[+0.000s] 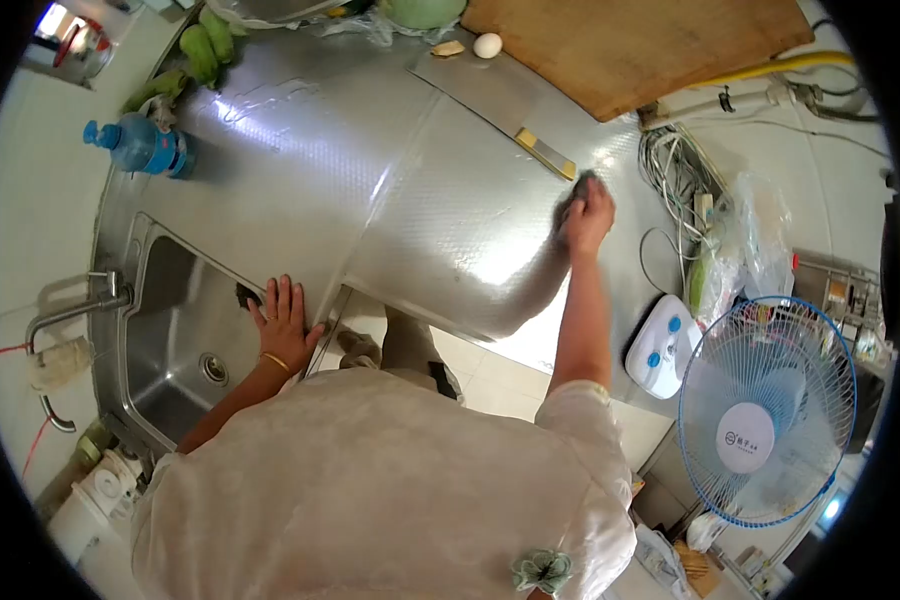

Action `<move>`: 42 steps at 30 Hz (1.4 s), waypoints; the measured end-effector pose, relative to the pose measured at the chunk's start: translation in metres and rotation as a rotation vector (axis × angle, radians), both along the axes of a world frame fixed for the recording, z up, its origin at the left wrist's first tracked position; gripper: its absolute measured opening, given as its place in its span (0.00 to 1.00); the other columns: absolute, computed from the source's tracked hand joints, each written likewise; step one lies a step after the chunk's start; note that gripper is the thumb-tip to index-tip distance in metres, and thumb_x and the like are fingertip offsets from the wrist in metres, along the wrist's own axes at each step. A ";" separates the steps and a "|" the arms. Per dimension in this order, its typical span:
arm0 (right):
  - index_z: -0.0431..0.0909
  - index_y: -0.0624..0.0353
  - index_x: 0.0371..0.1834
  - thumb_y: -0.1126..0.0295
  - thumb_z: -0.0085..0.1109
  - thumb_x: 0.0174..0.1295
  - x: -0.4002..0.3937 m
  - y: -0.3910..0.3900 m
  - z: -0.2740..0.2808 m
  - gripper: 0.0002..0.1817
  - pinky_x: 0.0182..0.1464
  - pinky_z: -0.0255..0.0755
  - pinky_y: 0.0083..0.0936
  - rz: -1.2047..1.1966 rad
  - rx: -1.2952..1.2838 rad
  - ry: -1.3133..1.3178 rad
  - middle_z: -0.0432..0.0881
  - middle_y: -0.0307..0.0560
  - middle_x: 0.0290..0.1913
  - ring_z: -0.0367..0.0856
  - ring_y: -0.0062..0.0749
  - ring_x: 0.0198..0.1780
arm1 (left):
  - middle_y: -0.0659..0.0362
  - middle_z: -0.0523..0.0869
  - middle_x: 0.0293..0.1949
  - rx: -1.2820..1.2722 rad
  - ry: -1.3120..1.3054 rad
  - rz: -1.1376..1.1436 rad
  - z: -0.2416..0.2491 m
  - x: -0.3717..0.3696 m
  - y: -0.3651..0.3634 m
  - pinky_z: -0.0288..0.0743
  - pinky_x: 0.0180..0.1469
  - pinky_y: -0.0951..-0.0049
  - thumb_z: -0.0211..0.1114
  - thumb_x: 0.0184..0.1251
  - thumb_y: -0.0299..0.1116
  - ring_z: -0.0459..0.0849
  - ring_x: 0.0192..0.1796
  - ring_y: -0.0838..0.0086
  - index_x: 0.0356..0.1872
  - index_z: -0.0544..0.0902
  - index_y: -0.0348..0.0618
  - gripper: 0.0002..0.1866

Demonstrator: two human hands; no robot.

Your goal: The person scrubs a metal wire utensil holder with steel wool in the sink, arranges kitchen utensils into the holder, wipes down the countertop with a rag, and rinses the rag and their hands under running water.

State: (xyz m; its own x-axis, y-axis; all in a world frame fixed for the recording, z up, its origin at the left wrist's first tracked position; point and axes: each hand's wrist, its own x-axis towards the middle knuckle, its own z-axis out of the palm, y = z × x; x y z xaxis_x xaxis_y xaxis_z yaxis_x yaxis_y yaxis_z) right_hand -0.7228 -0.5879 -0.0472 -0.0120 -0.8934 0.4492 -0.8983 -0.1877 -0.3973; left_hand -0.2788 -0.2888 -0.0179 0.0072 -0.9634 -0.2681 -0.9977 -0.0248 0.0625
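My right hand is closed around a dark rag, pressed onto the shiny metal countertop; its exact kind is partly hidden by my fingers. Just beyond it lies a cleaver, its yellowish handle pointing toward that hand. A white egg and a small tan piece sit by the blade's far end. Fingers spread, my left hand rests flat on the counter edge beside the steel sink. A small dark thing touches the sink rim near its thumb side or fingers.
At the back stands a wooden board. A blue bottle and green bananas are at the left, above the faucet. Along the right are coiled cables, a white device and a blue fan.
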 end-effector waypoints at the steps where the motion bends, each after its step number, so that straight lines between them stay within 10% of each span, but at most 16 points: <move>1: 0.76 0.65 0.46 0.76 0.51 0.45 0.016 0.021 -0.003 0.21 0.57 0.63 0.43 0.028 0.011 0.064 0.75 0.62 0.49 0.71 0.56 0.51 | 0.49 0.40 0.71 0.012 0.015 0.007 0.002 0.000 -0.001 0.27 0.62 0.33 0.50 0.61 0.55 0.35 0.72 0.52 0.68 0.48 0.39 0.42; 9: 0.72 0.68 0.50 0.74 0.52 0.45 0.144 0.023 -0.012 0.25 0.57 0.60 0.46 -0.037 -0.017 0.024 0.71 0.65 0.52 0.69 0.56 0.52 | 0.50 0.44 0.71 0.021 0.078 0.072 0.011 -0.001 -0.003 0.29 0.62 0.33 0.50 0.60 0.56 0.37 0.72 0.54 0.67 0.53 0.40 0.40; 21: 0.75 0.63 0.47 0.74 0.52 0.47 0.437 0.063 0.005 0.20 0.54 0.65 0.39 1.101 0.310 -0.475 0.78 0.56 0.42 0.72 0.47 0.50 | 0.54 0.48 0.70 -0.013 0.124 0.117 0.014 0.005 0.001 0.33 0.62 0.32 0.50 0.59 0.58 0.39 0.72 0.58 0.66 0.58 0.46 0.38; 24: 0.75 0.62 0.47 0.72 0.48 0.49 0.421 -0.020 0.048 0.19 0.47 0.70 0.31 0.764 0.559 -0.671 0.77 0.59 0.42 0.75 0.46 0.41 | 0.57 0.49 0.70 -0.058 0.159 0.128 0.002 0.007 0.004 0.35 0.61 0.30 0.50 0.59 0.60 0.40 0.72 0.59 0.65 0.60 0.48 0.37; 26: 0.74 0.61 0.50 0.73 0.49 0.47 0.411 -0.115 -0.016 0.23 0.50 0.67 0.39 0.731 -0.028 -0.243 0.76 0.59 0.46 0.74 0.48 0.45 | 0.57 0.50 0.70 -0.082 0.193 0.124 -0.001 0.011 0.005 0.35 0.61 0.30 0.50 0.59 0.60 0.42 0.72 0.59 0.65 0.60 0.48 0.37; 29: 0.74 0.56 0.53 0.69 0.54 0.47 0.441 -0.129 -0.024 0.25 0.54 0.66 0.40 0.465 -0.123 0.083 0.77 0.57 0.47 0.74 0.49 0.49 | 0.59 0.53 0.69 -0.104 0.221 0.138 -0.001 0.017 0.002 0.35 0.63 0.32 0.50 0.59 0.60 0.46 0.71 0.60 0.64 0.62 0.48 0.37; 36: 0.77 0.55 0.44 0.76 0.52 0.41 0.515 0.030 0.007 0.22 0.58 0.64 0.36 1.469 0.199 -0.176 0.78 0.51 0.48 0.74 0.46 0.52 | 0.60 0.54 0.69 -0.106 0.281 0.148 0.005 0.016 0.006 0.34 0.65 0.36 0.50 0.59 0.60 0.47 0.71 0.63 0.64 0.62 0.48 0.36; 40: 0.77 0.57 0.45 0.76 0.54 0.42 0.528 -0.025 -0.003 0.21 0.56 0.64 0.37 1.154 0.488 -0.367 0.77 0.52 0.49 0.73 0.46 0.52 | 0.60 0.53 0.69 -0.052 0.305 0.153 0.004 0.018 0.005 0.33 0.65 0.37 0.50 0.60 0.60 0.46 0.72 0.64 0.65 0.61 0.49 0.36; 42: 0.76 0.58 0.47 0.73 0.54 0.44 0.541 -0.099 0.001 0.22 0.56 0.63 0.38 0.897 0.181 -0.303 0.76 0.53 0.51 0.71 0.47 0.54 | 0.60 0.54 0.69 -0.062 0.320 0.159 0.001 0.018 0.006 0.33 0.65 0.37 0.50 0.60 0.59 0.46 0.71 0.64 0.65 0.60 0.50 0.36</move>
